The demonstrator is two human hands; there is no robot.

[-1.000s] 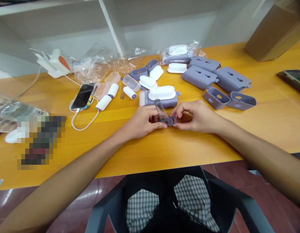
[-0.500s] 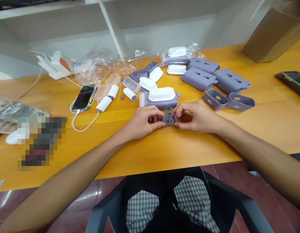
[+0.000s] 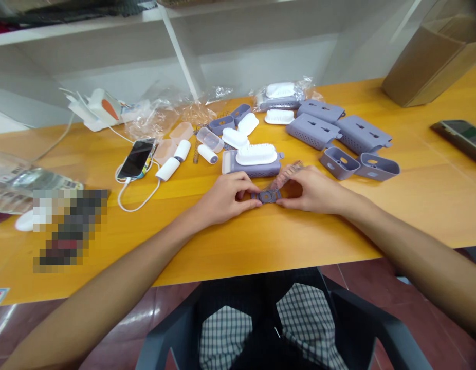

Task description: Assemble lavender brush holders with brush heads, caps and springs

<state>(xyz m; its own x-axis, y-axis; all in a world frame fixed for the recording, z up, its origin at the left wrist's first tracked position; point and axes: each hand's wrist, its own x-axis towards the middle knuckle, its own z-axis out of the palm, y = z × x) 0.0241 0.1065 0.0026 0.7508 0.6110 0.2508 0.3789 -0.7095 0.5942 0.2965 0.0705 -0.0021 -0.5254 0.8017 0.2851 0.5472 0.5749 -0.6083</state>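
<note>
Between my two hands a small flat grey-purple plastic part (image 3: 266, 196) lies low over the table near its front. My left hand (image 3: 231, 199) pinches its left end between thumb and fingers. At the other end, my right hand (image 3: 313, 191) grips the part the same way. A thin metal coil spring (image 3: 286, 174) rises from the part and leans right, its top by my right fingers. Just behind my hands is a grey-purple case (image 3: 257, 168) with a white bristle brush (image 3: 257, 154) lying on it.
Behind lie white brush heads (image 3: 235, 138), white rollers (image 3: 169, 168) and a clear plastic cover (image 3: 209, 140). Purple housings (image 3: 313, 129) and open purple cups (image 3: 339, 162) sit to the right. A cabled phone (image 3: 136, 159) is at left, a cardboard box (image 3: 431, 61) at far right.
The spring stood nearly upright on the part and now tilts to the right, looking stretched. Both hands keep their hold on the part. The view has shifted slightly.
</note>
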